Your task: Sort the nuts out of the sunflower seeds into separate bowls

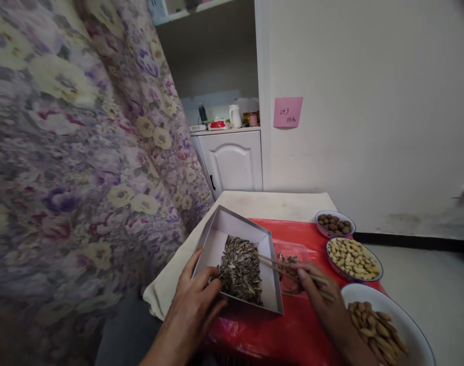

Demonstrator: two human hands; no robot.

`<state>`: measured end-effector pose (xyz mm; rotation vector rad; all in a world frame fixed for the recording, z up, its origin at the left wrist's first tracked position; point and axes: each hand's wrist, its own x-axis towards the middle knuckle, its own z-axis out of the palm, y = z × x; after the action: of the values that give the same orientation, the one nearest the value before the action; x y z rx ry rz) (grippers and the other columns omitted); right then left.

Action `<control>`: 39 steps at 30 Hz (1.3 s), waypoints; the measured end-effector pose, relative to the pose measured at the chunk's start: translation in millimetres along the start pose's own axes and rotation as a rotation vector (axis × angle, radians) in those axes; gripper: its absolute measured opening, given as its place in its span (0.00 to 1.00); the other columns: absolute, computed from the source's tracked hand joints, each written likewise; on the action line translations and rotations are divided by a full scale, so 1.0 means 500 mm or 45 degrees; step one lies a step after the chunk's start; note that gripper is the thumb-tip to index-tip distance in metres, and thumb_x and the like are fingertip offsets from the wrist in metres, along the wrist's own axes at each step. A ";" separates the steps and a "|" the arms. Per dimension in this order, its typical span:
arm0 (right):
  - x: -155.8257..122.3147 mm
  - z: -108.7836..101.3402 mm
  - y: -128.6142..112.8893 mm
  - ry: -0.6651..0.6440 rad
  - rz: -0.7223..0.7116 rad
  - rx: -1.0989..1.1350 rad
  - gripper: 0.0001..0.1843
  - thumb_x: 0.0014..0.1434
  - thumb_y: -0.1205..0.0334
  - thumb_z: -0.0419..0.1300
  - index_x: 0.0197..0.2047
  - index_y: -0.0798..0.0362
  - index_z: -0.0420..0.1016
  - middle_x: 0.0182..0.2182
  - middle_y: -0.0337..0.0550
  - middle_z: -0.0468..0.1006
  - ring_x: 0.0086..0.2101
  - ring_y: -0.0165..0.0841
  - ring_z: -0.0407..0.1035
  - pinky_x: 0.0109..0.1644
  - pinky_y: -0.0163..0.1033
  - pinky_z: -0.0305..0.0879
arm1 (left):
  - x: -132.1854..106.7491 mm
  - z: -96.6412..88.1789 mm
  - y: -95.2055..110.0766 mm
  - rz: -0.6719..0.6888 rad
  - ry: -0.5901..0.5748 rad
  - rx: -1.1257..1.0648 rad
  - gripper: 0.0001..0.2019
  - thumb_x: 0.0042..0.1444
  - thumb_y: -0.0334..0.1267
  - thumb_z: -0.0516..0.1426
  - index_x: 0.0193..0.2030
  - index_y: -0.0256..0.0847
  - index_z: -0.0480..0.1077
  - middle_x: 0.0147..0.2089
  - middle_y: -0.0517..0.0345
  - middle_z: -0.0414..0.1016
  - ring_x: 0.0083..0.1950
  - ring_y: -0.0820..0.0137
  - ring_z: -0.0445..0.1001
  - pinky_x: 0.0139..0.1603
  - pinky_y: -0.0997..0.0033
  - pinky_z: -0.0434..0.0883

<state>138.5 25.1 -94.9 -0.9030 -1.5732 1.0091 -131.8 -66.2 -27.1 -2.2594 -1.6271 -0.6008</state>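
My left hand (196,300) grips the near left edge of a white cardboard box (232,229), tilting it; the thumb lies inside against a heap of striped sunflower seeds (241,267). My right hand (319,295) is closed on a pair of wooden chopsticks (278,265) whose tips reach into the box at the seed heap. Under that hand sits a clear plastic container (293,254) holding a few seeds.
A red cloth (289,330) covers the small table. On the right stand three bowls: dark nuts (335,223), peanuts (353,259) and almonds (377,325). A flowered curtain (75,152) hangs close on the left. A white cabinet (234,160) and a wall with a pink note (287,112) stand behind.
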 end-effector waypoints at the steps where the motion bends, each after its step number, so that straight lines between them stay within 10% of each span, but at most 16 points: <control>1: 0.002 0.019 0.010 -0.018 -0.039 0.012 0.17 0.67 0.50 0.53 0.45 0.51 0.78 0.31 0.42 0.80 0.30 0.36 0.75 0.36 0.38 0.72 | 0.001 -0.001 0.002 0.002 0.001 -0.001 0.03 0.56 0.31 0.58 0.34 0.42 0.67 0.47 0.56 0.71 0.71 0.46 0.46 0.64 0.35 0.59; 7: -0.001 0.070 0.049 -0.019 -0.106 -0.038 0.15 0.67 0.53 0.54 0.46 0.49 0.78 0.27 0.41 0.79 0.30 0.37 0.75 0.40 0.39 0.71 | -0.004 0.001 -0.003 -0.004 -0.009 0.011 0.04 0.56 0.30 0.58 0.34 0.43 0.67 0.48 0.56 0.70 0.71 0.47 0.48 0.65 0.36 0.60; 39: 0.003 0.060 0.057 -0.005 -0.137 -0.050 0.12 0.67 0.54 0.53 0.42 0.48 0.76 0.37 0.44 0.77 0.35 0.38 0.74 0.37 0.38 0.73 | -0.007 0.002 -0.001 -0.018 -0.002 0.028 0.08 0.52 0.26 0.58 0.34 0.43 0.66 0.47 0.55 0.70 0.70 0.45 0.47 0.63 0.35 0.62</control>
<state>110.5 32.0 -124.9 -0.8341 -1.6327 0.9070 -133.1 -68.3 -29.7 -2.2353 -1.6437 -0.5822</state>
